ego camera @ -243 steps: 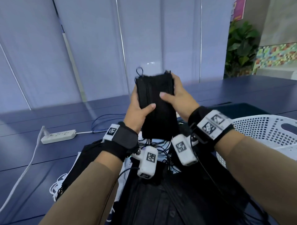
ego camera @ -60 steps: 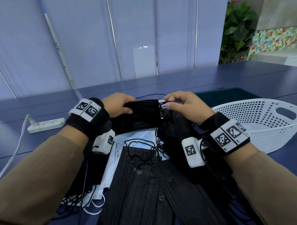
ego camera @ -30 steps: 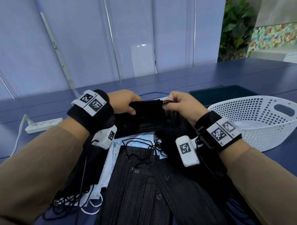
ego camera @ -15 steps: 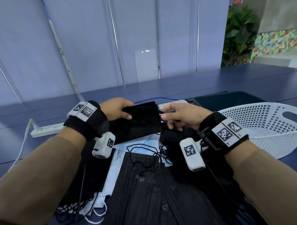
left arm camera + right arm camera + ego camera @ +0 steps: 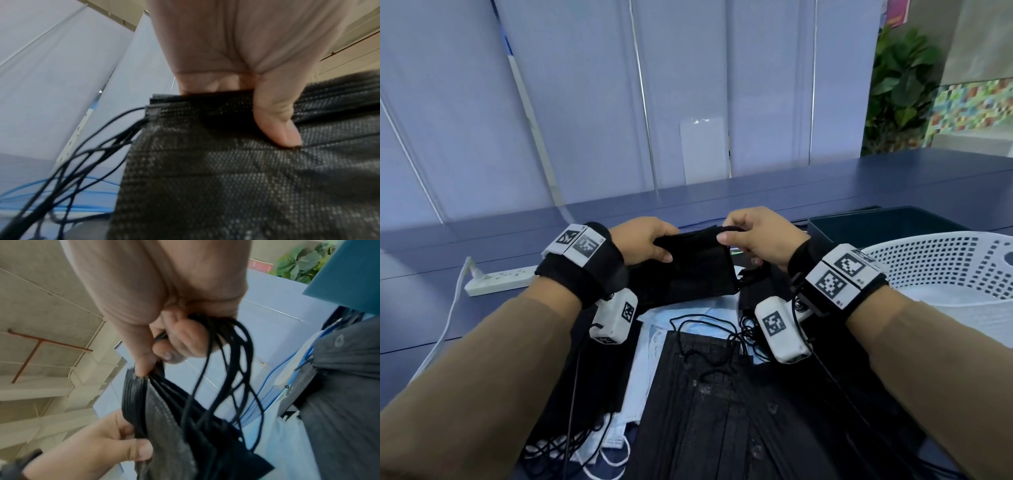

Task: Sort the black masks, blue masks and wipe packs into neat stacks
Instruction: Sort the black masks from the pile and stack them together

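Head view, centre of the frame: left hand (image 5: 650, 240) gripping the left end of a bundle of black masks (image 5: 688, 270), thumb on top, fingers curled under. Right hand (image 5: 756, 236) pinching the bundle's upper right corner and ear loops. Lying below, lower centre: loose black masks (image 5: 722, 411) over blue masks (image 5: 650, 356). Sitting at the right edge: white basket (image 5: 945, 270); at the left: power strip (image 5: 500, 279).

Left wrist view: thumb (image 5: 277, 116) pressing down on the woven black stack (image 5: 226, 178), loops (image 5: 82, 155) trailing lower left.

Right wrist view, centre: fingers (image 5: 180, 340) curling tightly round the gathered ear loops (image 5: 226, 363); masks (image 5: 164, 418) hanging below, other hand (image 5: 102, 449) clamping at lower left.
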A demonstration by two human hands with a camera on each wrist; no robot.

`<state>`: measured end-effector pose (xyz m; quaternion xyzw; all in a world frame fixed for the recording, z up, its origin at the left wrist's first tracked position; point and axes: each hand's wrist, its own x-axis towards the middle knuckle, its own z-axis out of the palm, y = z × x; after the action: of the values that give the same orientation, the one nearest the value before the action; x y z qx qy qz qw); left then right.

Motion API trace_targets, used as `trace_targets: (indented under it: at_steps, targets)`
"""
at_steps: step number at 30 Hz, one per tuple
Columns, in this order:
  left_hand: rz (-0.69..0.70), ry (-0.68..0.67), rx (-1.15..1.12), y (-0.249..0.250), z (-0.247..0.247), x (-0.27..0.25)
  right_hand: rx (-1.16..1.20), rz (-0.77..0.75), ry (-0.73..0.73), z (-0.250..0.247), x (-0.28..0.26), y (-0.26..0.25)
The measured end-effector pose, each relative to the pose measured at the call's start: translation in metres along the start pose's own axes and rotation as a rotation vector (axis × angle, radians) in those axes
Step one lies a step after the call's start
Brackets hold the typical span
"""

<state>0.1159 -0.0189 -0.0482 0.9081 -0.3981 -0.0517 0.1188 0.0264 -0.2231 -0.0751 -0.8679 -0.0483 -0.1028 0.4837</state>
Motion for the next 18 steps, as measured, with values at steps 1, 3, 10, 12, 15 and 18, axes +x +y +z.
trace_targets:
  at_steps: [1, 3, 10, 12, 15, 18]
  targets:
    - [0.0, -0.001, -0.006, 0.0, 0.001, 0.0, -0.03, -0.013, 0.032, 0.001, 0.0, 0.001]
    - [-0.008, -0.001, -0.024, 0.0, 0.002, -0.001, -0.069, -0.046, 0.1, 0.003, 0.001, 0.003]
    - [-0.042, 0.003, -0.032, -0.008, 0.007, -0.001, 0.456, 0.12, 0.096, -0.004, -0.005, 0.005]
    - [-0.047, 0.02, -0.034, -0.009, 0.007, -0.001, 0.619, 0.204, 0.078, -0.009, -0.008, 0.003]
    - [-0.05, 0.045, -0.044, -0.01, 0.007, 0.002, 0.602, 0.235, 0.074, -0.015, -0.008, 0.005]
    - [-0.054, 0.073, -0.068, -0.01, 0.007, 0.002, 0.334, 0.209, 0.056, -0.016, -0.008, 0.011]
